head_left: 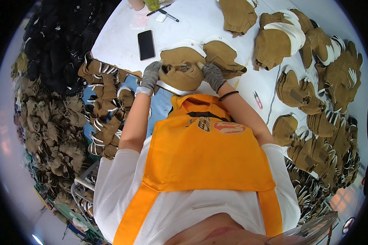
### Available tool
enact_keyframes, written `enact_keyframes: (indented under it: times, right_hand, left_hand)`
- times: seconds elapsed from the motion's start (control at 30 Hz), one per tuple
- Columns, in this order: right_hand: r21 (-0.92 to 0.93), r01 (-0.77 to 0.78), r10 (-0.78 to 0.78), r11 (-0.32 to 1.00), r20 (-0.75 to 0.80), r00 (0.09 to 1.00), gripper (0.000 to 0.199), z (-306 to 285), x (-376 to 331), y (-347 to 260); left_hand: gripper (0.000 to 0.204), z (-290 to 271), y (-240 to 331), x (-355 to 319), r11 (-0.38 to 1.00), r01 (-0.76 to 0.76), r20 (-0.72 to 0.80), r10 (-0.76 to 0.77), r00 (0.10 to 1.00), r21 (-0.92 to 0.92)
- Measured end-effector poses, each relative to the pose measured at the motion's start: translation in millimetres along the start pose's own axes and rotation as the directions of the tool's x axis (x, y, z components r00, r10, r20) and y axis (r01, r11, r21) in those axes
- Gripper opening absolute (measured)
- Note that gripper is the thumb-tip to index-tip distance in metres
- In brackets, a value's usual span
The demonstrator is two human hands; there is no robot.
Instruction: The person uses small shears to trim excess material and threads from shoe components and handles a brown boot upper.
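Observation:
Just in front of me at the table's near edge is a brown piece that looks like a shoe upper [180, 77], with a white band along its far edge and another along its near edge. Its middle is wrinkled. My left hand [151, 75], in a grey knit glove, grips its left side, thumb on top. Gloved in the same grey, my right hand [212, 76] holds the right side, thumb on the brown surface; its fingers are partly hidden. A second brown upper [222, 57] with a white edge lies right behind my right hand.
On the white table [118, 28] lie a phone [146, 45], pens [167, 14] and red-handled snips [258, 100]. Stacks of brown uppers [274, 47] fill the right side. To the left are more uppers [106, 132], a grey-brown heap [49, 130] and a black heap [57, 45].

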State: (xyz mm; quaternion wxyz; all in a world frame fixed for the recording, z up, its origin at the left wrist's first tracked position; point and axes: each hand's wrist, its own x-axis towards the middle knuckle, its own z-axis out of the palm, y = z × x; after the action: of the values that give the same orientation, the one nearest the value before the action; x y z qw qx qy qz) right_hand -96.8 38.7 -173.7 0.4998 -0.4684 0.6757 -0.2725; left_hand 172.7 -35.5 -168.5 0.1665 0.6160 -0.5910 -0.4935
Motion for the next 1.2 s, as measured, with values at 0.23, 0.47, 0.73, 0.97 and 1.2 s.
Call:
enact_keyframes:
  times: [0.23,0.47,0.73,0.97,1.2]
  right_hand:
    - [-0.025,-0.101,0.100,0.995,-0.042,0.994,0.050,9.1,15.4,30.3]
    - [0.017,-0.023,0.019,1.000,0.202,0.979,0.033,-8.9,-29.3,49.8]
    - [-0.430,-0.029,0.040,0.902,0.017,0.999,0.023,-136.5,-111.4,20.5]
    - [-0.550,0.354,-0.540,0.756,-0.218,0.813,0.031,-161.0,-61.4,48.4]
    - [-0.281,0.157,-0.260,0.947,-0.379,0.888,0.022,-148.0,-68.9,2.1]
  left_hand:
    - [0.043,-7.4,22.6,10.3,0.847,-0.146,-0.105,0.230,0.967,0.511]
    - [0.045,-0.7,143.2,-88.9,0.751,-0.653,-0.158,0.660,0.735,0.098]
    - [0.047,28.4,145.2,-91.7,0.284,-0.605,0.407,0.526,0.747,0.744]
    - [0.050,27.7,157.1,-55.4,0.125,-0.712,0.549,0.550,0.629,0.691]
    - [0.051,-8.0,155.0,-38.5,0.154,-0.766,0.596,0.541,0.594,0.624]
